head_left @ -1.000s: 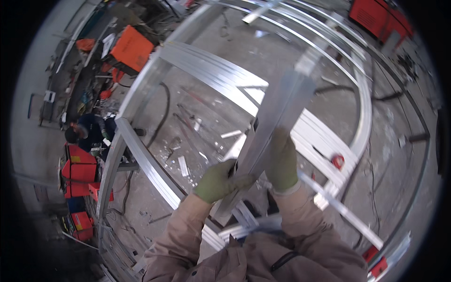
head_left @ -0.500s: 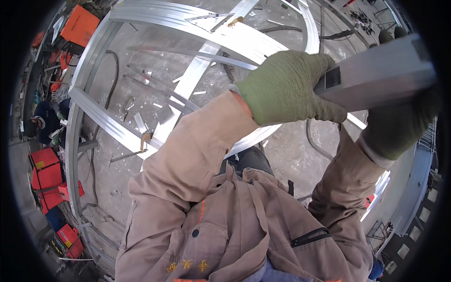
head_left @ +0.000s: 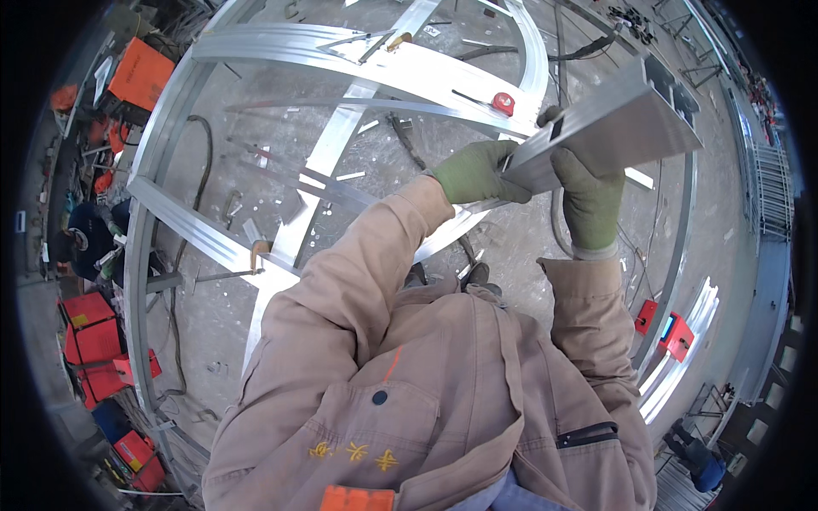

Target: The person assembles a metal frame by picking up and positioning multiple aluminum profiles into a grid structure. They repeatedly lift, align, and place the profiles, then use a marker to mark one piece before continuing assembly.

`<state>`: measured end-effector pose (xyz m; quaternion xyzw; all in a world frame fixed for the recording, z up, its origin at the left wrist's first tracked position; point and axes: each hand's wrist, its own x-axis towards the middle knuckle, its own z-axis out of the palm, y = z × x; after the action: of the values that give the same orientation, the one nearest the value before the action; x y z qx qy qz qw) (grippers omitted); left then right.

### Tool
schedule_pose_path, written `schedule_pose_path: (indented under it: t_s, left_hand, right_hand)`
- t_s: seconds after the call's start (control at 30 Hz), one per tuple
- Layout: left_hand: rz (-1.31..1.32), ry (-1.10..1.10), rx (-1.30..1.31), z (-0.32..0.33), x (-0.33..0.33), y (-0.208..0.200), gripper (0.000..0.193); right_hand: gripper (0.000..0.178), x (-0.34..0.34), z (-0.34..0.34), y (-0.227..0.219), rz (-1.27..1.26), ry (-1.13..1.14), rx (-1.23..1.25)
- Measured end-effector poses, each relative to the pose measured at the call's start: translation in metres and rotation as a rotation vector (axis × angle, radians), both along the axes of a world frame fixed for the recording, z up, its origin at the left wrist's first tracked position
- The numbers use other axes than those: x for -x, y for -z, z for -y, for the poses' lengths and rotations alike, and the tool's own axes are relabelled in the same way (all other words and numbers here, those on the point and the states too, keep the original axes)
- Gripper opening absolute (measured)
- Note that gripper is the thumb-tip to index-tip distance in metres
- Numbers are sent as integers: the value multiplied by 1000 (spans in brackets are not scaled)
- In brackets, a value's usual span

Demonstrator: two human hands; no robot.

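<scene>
A silver aluminium profile [head_left: 609, 119], hollow with an open, ribbed far end and a small dark slot in its side, is held up in front of me. My left hand [head_left: 484, 173], in a green work glove, grips its near end. Around its middle, my right hand [head_left: 590, 192] is closed from the right side, also in a green glove. Behind the profile lies a red tape measure [head_left: 504, 104] on a broad aluminium beam [head_left: 417, 72] of the frame. Part of each hand's fingers is hidden by the profile.
Two clamps, one with a brown jaw [head_left: 260, 254], grip the frame's beams. A dark cable [head_left: 179, 255] and scraps lie on the floor inside it. Red cases [head_left: 89, 328] and an orange box [head_left: 145, 75] stand left, near a crouching person [head_left: 89, 234]. Another person [head_left: 703, 464] is at lower right.
Both hands have moved left and lower in the view with the profile, which now shows its open far end. The tape measure on the beam has come into sight.
</scene>
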<state>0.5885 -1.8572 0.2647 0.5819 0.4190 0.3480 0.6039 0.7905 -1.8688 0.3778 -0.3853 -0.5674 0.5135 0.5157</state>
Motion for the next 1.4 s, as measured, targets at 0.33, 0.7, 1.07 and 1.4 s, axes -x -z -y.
schedule_pose_path:
  t_s: [0.33,0.7,1.07,1.4]
  left_hand:
    - [-57,-105,-66,6,-11,10,74]
    - [125,-22,47,5,-21,20,72]
    - [-124,-69,-131,3,-26,27,67]
    - [-341,-94,-129,11,-26,74,72]
  right_hand:
    - [59,-15,-12,-5,-80,-148,53]
    - [59,-14,-2,-71,-106,-146,23]
    - [56,-17,-14,-63,-107,-100,-56]
    - [55,-16,-4,-66,-66,-111,-60]
